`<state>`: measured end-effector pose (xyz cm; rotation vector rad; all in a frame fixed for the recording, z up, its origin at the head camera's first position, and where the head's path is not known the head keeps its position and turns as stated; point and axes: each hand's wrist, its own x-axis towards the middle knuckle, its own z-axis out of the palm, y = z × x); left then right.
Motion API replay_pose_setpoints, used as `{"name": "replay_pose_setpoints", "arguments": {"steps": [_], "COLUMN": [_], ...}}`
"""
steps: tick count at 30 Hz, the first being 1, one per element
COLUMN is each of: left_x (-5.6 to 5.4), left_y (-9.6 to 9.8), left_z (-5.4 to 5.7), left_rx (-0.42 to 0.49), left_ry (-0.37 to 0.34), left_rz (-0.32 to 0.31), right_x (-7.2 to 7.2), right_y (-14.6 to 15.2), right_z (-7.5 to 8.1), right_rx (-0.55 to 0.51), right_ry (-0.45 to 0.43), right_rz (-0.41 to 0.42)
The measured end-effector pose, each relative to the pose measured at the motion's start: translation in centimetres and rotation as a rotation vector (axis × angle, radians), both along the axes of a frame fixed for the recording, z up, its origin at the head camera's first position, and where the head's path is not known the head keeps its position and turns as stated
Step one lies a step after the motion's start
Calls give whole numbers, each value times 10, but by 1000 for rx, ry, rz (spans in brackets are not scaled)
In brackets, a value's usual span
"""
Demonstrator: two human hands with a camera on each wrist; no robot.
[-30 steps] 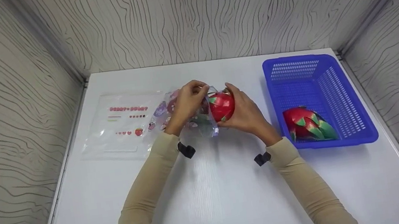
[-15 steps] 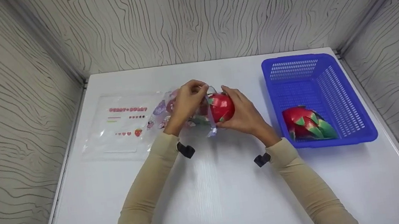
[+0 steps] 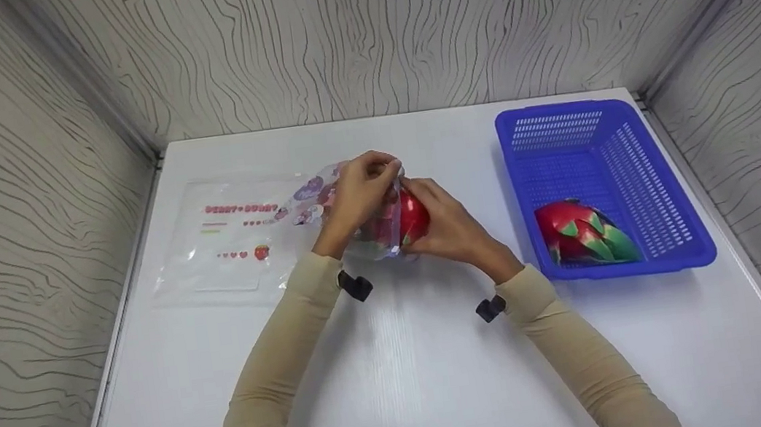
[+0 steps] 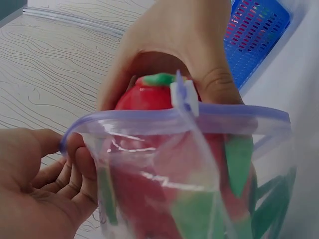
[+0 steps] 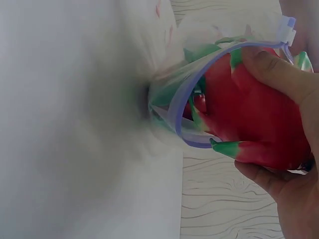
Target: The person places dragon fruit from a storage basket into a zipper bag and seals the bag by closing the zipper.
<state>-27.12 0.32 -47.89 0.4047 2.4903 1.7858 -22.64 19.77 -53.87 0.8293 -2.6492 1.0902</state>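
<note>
A clear zip bag (image 4: 164,164) with a purple slider rim stands with its mouth toward the right. My left hand (image 3: 365,197) pinches the rim between thumb and fingers, as the left wrist view shows. My right hand (image 3: 451,222) grips a red dragon fruit (image 5: 254,104) with green-tipped scales, its fingers wrapped round the end outside the bag. Most of the fruit is inside the bag mouth. A white slider (image 4: 185,97) sits on the purple rim. Printed cartoon figures cover part of the bag, and the left hand hides some of it.
A blue basket (image 3: 517,188) at the right holds another dragon fruit (image 3: 581,231). Flat on the white table (image 3: 399,358) at the left lies a second clear bag (image 3: 211,265) with red lettering. Wood-patterned panels (image 3: 357,33) enclose the back and both sides.
My right hand has moved left with the dragon fruit, which is deeper inside the bag. The left hand keeps its pinch on the rim in nearly the same place.
</note>
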Motion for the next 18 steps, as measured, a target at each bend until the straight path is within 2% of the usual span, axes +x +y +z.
{"name": "replay_pose_setpoints", "arguments": {"steps": [7,15,18], "left_x": [-1,0,1], "left_y": [-2,-4,-4], "left_z": [0,1,1], "left_rx": [-30,-21,-21], "left_ry": [49,27,18], "left_rz": [19,19,23], "right_x": [1,4,5], "right_y": [-8,-8,-7], "right_z": [2,6,7], "right_rx": [-15,-2,-20], "right_ry": [3,47,31], "right_rz": [-31,-27,-23]}}
